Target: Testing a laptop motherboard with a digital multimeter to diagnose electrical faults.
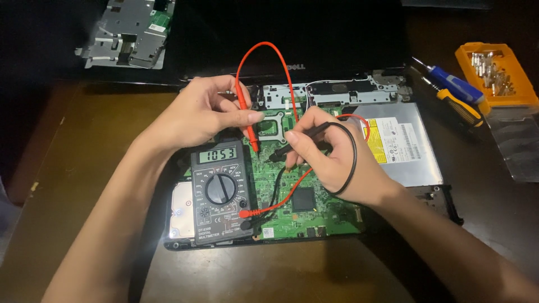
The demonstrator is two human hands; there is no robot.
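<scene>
Probing the green motherboard (pixel 297 191) in the opened laptop (pixel 314 84), which sits at the table's (pixel 84 168) far-middle. My left hand (pixel 196 115) pinches the red probe (pixel 251 126) between thumb and fingers, tip down on the board near its upper left. My right hand (pixel 331 154) grips the black probe (pixel 292 147) the same way, tip just beside the red one. The grey multimeter (pixel 219 191) rests on the laptop's front-left corner, display lit. Judging by that, a reading is in hand; next point needs a small, steady tip shift without bridging pins. Leads loop over the board, so room is tight; screwdrivers (pixel 457 95) and orange bit case (pixel 494 73) crowd the far-right edge, the near table edge is freer.
</scene>
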